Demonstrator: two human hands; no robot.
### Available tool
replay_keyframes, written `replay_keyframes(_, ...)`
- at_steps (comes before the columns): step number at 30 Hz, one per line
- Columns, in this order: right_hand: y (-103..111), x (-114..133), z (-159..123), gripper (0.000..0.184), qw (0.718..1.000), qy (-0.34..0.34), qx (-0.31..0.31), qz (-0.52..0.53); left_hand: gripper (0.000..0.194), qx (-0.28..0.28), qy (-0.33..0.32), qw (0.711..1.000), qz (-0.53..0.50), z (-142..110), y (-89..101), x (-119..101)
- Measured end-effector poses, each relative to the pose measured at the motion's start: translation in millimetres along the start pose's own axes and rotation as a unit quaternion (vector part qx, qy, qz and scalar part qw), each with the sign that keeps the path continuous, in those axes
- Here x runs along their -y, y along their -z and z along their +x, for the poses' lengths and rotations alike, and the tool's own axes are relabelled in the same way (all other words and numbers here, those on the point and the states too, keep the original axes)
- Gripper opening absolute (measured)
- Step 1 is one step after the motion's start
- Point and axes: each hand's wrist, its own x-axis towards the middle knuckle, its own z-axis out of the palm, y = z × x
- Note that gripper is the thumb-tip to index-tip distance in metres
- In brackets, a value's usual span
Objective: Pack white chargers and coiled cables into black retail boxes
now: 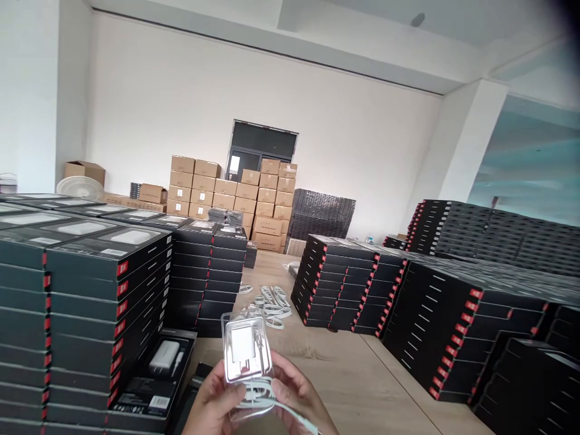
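A clear blister tray (247, 356) with a white charger (242, 344) is held between the fingers of the left hand (212, 402) and right hand (296, 399). The white cable (276, 405), hanging below the fingertips, could be pulled out if snagged.

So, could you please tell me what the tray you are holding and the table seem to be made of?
The tray, held by the left hand and right hand, looks like thin clear glossy plastic: the white charger shows through. The table looks like matte light wood or laminate, grain visible.
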Motion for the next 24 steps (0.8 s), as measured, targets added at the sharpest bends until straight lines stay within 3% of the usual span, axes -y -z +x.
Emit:
replay_keyframes(3, -8, 0, -2, 0.057, 1.0, 0.003, -0.017, -0.011, 0.045, -0.008, -0.016, 1.0, 0.02, 1, 0.1, 2)
replay_keyframes(9, -15, -10, 0, 0.056, 0.988, 0.071, -0.091, -0.105, 0.039, -0.08, -0.065, 0.993, 0.057, 1, 2.2, 7)
replay_keyframes(14, -12, -18, 1, 0.061, 0.984, 0.081, -0.097, -0.124, 0.038, -0.064, -0.087, 0.991, 0.074, 1, 2.6, 9)
replay_keyframes(20, -26, -27, 7, 0.047, 0.948, 0.134, -0.186, -0.22, 0.025, -0.043, -0.121, 0.98, 0.152, 1, 6.3, 8)
replay_keyframes(24, -35, -19, 9, 0.046, 0.953, 0.106, -0.147, -0.241, 0.028, -0.063, -0.114, 0.985, 0.116, 4, 7.7, 9)
